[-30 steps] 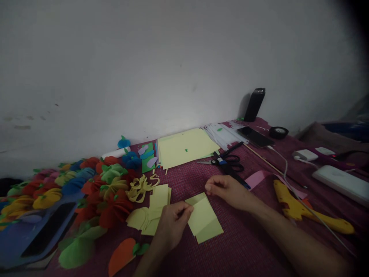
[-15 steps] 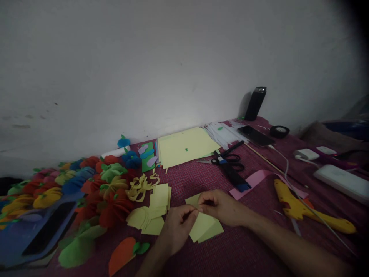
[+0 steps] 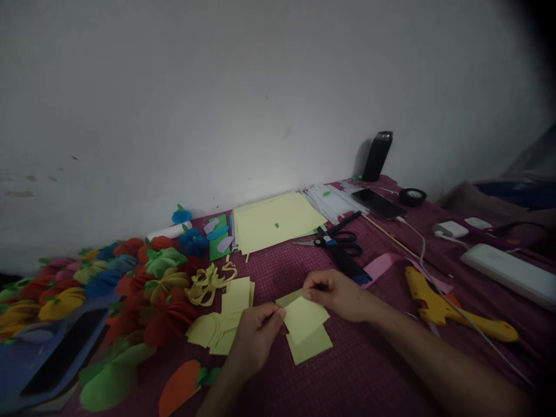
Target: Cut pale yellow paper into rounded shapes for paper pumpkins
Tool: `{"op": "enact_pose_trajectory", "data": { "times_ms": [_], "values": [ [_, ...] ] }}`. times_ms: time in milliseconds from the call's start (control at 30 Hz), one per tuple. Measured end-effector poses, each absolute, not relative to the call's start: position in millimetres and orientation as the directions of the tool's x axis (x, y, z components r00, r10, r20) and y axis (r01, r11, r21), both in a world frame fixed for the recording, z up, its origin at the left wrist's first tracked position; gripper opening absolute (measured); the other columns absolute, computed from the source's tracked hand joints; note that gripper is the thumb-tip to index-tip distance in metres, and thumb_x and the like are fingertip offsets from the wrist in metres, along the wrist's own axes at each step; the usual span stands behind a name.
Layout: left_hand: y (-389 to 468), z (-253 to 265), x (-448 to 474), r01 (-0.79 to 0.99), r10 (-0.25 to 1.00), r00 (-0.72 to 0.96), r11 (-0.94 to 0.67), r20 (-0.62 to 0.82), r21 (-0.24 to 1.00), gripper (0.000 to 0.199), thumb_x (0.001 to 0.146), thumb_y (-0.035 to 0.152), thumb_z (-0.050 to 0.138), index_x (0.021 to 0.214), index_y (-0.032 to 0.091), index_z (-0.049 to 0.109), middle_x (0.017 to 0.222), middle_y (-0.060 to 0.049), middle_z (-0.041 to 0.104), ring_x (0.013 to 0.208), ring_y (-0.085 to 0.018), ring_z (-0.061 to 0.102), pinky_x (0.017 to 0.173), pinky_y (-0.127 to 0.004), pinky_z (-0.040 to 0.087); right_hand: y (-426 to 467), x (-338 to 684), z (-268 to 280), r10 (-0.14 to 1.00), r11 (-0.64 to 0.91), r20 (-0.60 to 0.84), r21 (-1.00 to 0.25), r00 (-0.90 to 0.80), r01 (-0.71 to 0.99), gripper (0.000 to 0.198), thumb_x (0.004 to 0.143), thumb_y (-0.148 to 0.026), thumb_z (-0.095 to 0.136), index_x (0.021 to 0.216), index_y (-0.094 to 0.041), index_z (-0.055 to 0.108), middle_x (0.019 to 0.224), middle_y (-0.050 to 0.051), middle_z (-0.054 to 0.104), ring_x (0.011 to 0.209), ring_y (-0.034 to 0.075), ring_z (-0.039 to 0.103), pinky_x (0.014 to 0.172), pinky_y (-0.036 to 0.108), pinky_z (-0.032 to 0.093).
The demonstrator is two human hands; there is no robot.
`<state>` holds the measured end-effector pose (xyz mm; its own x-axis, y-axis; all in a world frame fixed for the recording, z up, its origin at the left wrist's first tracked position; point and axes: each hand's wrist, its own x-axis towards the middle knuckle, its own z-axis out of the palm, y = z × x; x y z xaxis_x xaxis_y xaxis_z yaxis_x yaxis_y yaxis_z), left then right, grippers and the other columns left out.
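A pale yellow paper square point(image 3: 306, 319) is pinched by its edges between my two hands. My left hand point(image 3: 258, 336) has thumb and forefinger closed at its left corner. At the upper edge, my right hand point(image 3: 336, 294) grips it the same way. Beneath lie more yellow paper pieces point(image 3: 310, 350), partly covered by the held one. Left of my left hand are a stack of yellow squares point(image 3: 237, 294) and some rounded yellow cutouts point(image 3: 203, 330). An orange paper piece point(image 3: 180, 385) with a green leaf sits near my left forearm.
Colourful paper pumpkin shapes point(image 3: 160, 284) crowd the left. Yellow sheets point(image 3: 278, 220) lie by the wall, with black-handled scissors point(image 3: 336, 240) beside them. A yellow glue gun point(image 3: 456, 313), its cord, a phone point(image 3: 379, 204), a white power bank point(image 3: 508, 272) and a black bottle point(image 3: 377, 156) occupy the right.
My hands have moved apart, the right one up and right. One yellow square is now stretched between them, lifted over the other pieces. The view has shifted slightly.
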<state>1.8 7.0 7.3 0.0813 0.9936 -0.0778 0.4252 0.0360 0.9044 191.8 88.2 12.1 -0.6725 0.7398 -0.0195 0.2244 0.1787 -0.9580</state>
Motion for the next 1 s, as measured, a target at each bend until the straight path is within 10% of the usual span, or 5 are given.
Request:
{"op": "enact_pose_trajectory", "data": {
  "times_ms": [300,533,1000],
  "values": [
    [10,8,3,0.229,0.993,-0.097,0.091,-0.07,0.969,0.028,0.079,0.038,0.044,0.092,0.017,0.058,0.083,-0.003,0.064,0.077,-0.017,0.056,0.067,-0.025,0.041,88,190,9,0.742,0.117,-0.038,-0.976,-0.669,0.186,0.017,0.076,-0.027,0.05,0.068,-0.014,0.055,0.057,-0.004,0.047,0.05,0.007,0.041,0.048,0.018,0.031],
    [7,1,9,0.369,0.987,0.075,0.105,-0.142,0.924,0.031,0.078,0.039,0.046,0.061,0.015,0.055,0.053,0.003,0.044,0.054,-0.01,0.039,0.05,-0.02,0.03,83,182,2,0.724,0.183,-0.016,-0.959,-0.69,0.215,0.014,0.074,-0.024,0.052,0.066,-0.014,0.057,0.056,-0.004,0.047,0.051,0.007,0.04,0.048,0.018,0.031],
    [5,2,9,0.414,0.985,0.104,0.085,-0.14,0.906,0.032,0.079,0.04,0.043,0.06,0.015,0.052,0.055,0.004,0.039,0.054,-0.01,0.035,0.05,-0.02,0.028,75,177,5,0.695,0.228,-0.026,-0.94,-0.719,0.254,0.015,0.076,-0.025,0.049,0.074,-0.015,0.06,0.059,-0.003,0.05,0.051,0.007,0.041,0.047,0.016,0.033]
  ]
}}
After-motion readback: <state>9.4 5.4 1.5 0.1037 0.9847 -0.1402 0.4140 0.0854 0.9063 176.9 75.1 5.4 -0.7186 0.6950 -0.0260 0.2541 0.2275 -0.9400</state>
